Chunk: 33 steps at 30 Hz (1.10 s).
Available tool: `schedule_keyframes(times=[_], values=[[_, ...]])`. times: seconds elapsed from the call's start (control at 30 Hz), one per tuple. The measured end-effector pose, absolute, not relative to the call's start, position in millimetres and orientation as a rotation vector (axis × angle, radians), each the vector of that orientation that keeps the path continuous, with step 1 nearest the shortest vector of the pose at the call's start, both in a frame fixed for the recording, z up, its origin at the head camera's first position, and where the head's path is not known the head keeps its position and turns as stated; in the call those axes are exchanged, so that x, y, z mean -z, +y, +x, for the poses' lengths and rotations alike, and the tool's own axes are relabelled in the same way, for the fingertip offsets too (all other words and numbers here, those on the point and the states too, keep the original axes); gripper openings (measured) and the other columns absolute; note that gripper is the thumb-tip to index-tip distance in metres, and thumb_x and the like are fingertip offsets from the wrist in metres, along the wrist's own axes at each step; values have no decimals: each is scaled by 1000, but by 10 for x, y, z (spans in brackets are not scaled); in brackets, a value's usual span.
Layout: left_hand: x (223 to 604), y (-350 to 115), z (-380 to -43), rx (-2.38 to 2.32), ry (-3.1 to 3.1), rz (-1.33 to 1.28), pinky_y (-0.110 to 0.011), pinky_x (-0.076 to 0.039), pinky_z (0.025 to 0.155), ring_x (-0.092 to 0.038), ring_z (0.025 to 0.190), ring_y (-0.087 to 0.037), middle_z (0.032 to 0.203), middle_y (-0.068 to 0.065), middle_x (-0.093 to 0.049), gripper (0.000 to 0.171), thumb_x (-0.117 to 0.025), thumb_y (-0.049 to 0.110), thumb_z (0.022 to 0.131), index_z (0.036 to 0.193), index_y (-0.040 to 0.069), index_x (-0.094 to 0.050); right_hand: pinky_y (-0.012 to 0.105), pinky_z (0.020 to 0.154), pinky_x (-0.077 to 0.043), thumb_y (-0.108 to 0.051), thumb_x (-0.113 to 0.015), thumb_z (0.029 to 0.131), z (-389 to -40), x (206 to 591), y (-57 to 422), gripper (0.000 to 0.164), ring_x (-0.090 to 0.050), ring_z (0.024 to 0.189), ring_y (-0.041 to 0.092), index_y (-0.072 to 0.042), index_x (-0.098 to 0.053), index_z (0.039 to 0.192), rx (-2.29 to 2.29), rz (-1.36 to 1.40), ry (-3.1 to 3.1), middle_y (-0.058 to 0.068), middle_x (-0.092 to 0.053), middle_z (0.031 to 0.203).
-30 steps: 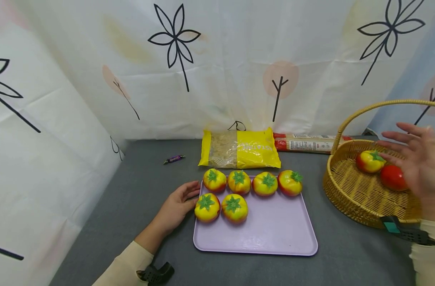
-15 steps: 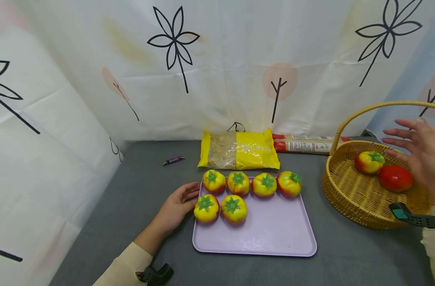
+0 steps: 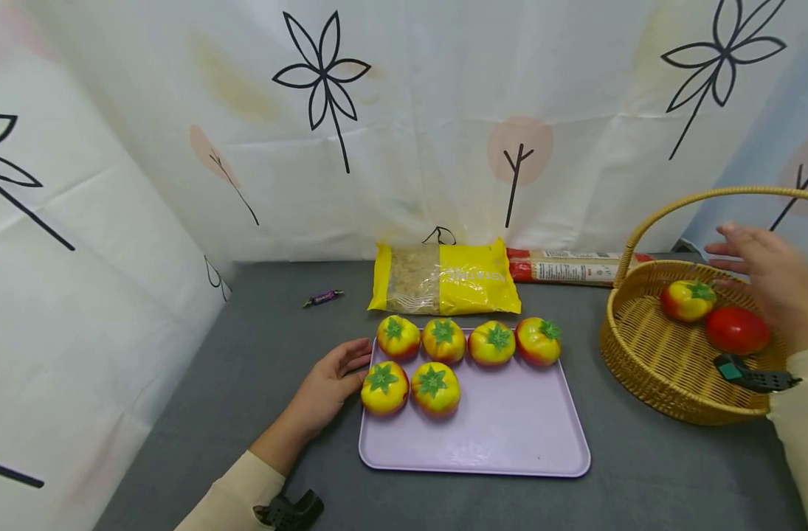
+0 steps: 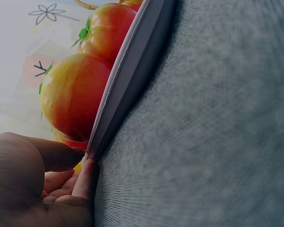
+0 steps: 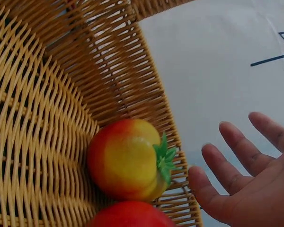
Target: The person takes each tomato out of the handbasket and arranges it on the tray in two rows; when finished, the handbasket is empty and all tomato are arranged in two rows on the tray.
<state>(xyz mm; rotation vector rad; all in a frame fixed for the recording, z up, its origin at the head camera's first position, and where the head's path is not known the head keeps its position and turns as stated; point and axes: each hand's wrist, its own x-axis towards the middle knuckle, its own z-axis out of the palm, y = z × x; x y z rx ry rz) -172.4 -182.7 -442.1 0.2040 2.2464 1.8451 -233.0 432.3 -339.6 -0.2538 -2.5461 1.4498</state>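
Observation:
My left hand (image 3: 330, 380) pinches the left rim of a lilac tray (image 3: 503, 435); in the left wrist view its thumb (image 4: 61, 155) lies over the rim, a finger beneath. Several yellow-and-red tomatoes with green star-shaped tops stand on the tray: a back row ending in a tomato (image 3: 539, 341) at the right corner, and a front pair with a tomato (image 3: 435, 389). Over the right side of a wicker basket (image 3: 649, 369) hovers my right hand (image 3: 775, 284), fingers spread and holding nothing. Inside the basket lie a yellow-red tomato (image 5: 128, 158) and a plain red one (image 3: 738, 330).
Behind the tray lies a yellow pasta bag (image 3: 477, 276), with a red-and-clear packet (image 3: 570, 267) to its right. A small purple wrapped candy (image 3: 323, 297) sits at the back left. The basket's tall handle (image 3: 722, 193) arches beside my right hand. A printed curtain (image 3: 410, 147) hangs behind.
My right hand shifted slightly right, then back left over the basket, its palm turning downward. My left hand, the tray and the tomatoes stay where they were.

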Motion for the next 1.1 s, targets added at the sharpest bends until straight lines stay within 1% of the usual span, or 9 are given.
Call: schedule_keyframes(times=[0.1, 0.27, 0.37, 0.47, 0.5, 0.63, 0.87, 0.97, 1.1], values=[[4417, -1828, -1724, -1846, 2239, 207, -37, -45, 117, -50, 146, -34, 162, -20, -48, 57, -63, 1, 108, 162, -2, -45, 63, 125, -29, -61, -38, 113, -2341, 3443, 4383, 77, -41, 131, 35, -10, -31, 170, -1403, -247, -2609, -4, -47, 131], [4417, -1824, -1731, -1848, 2237, 205, -42, -44, 118, -50, 146, -34, 163, -19, -48, 57, -63, 2, 108, 162, -1, -45, 70, 119, -35, -56, -40, 115, -2343, 3467, 4405, 82, -43, 121, 42, 6, -27, 167, -1305, -249, -2697, 24, -44, 143], [4421, -1827, -1738, -1844, 2245, 203, -45, -43, 119, -51, 146, -34, 162, -19, -49, 57, -64, 2, 107, 162, -1, -45, 77, 115, -34, -53, -42, 115, -2352, 3454, 4400, 83, -41, 126, 54, 11, -23, 165, -1283, -252, -2760, 41, -33, 155], [4430, -1830, -1741, -1833, 2256, 205, -46, -42, 120, -51, 146, -33, 162, -18, -49, 58, -65, 4, 108, 162, -1, -45, 84, 111, -28, -53, -44, 114, -2376, 3456, 4404, 88, -29, 136, 69, 14, -17, 165, -1257, -249, -2865, 49, -23, 159], [4433, -1829, -1740, -1831, 2259, 200, -46, -42, 120, -51, 146, -33, 162, -18, -49, 58, -65, 3, 107, 162, 0, -45, 87, 110, -23, -54, -46, 114, -2385, 3460, 4411, 90, -24, 140, 71, 14, -15, 165, -1255, -239, -2908, 51, -21, 159], [4441, -1826, -1736, -1832, 2267, 175, -44, -43, 118, -53, 145, -31, 161, -15, -51, 57, -65, 3, 107, 161, 1, -47, 89, 109, -20, -53, -56, 112, -2445, 3505, 4449, 94, -18, 141, 74, 14, -16, 164, -1146, -142, -3084, 51, -21, 157], [4429, -1829, -1725, -1844, 2255, 184, -46, -43, 118, -51, 146, -34, 162, -18, -49, 57, -64, 1, 107, 161, 0, -46, 89, 104, -27, -31, -73, 106, -2514, 3554, 4542, 82, -27, 136, 71, 14, -29, 157, -1003, 92, -3239, 50, -31, 151], [4425, -1828, -1725, -1850, 2247, 193, -47, -43, 119, -50, 146, -34, 162, -19, -49, 57, -63, 1, 107, 161, -1, -46, 88, 103, -29, -40, -75, 104, -2523, 3579, 4549, 88, -29, 133, 71, 15, -30, 155, -935, 88, -3266, 50, -30, 148], [4423, -1824, -1721, -1852, 2249, 205, -47, -42, 120, -51, 146, -34, 162, -20, -49, 57, -64, 1, 107, 161, -2, -46, 79, 98, -41, -50, -79, 99, -2525, 3623, 4551, 94, -42, 123, 64, 15, -35, 151, -834, 64, -3285, 47, -39, 139]])
